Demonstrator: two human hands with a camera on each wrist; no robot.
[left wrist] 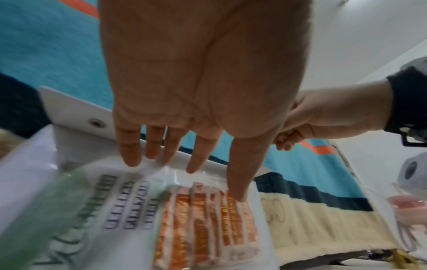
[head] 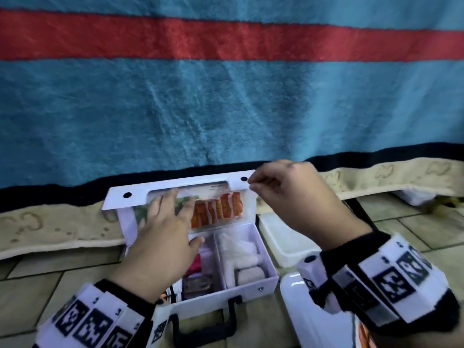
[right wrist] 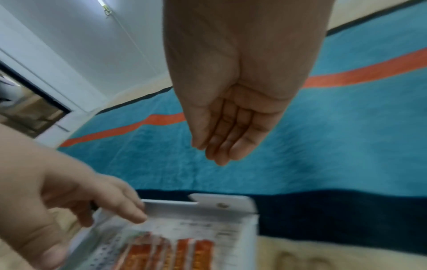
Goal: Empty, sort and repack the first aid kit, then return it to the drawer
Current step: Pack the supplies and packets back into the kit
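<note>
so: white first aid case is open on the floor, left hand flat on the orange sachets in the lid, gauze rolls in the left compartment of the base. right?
One thing is wrong: the white gauze rolls lie in the right compartment of the white plastic first aid case, as the head view shows. The rest holds: the case is open and the left hand lies flat on the orange sachets in the lid.

The kit (head: 200, 247) lies open on the floor, its raised lid (head: 175, 189) walling off the far side against the bed (head: 226, 109). A white tray (head: 283, 237) crowds the kit's right side, while bare floor lies left of it. Above the kit, the left hand (head: 163, 232) covers the left compartment; the right one is open from above.
</note>
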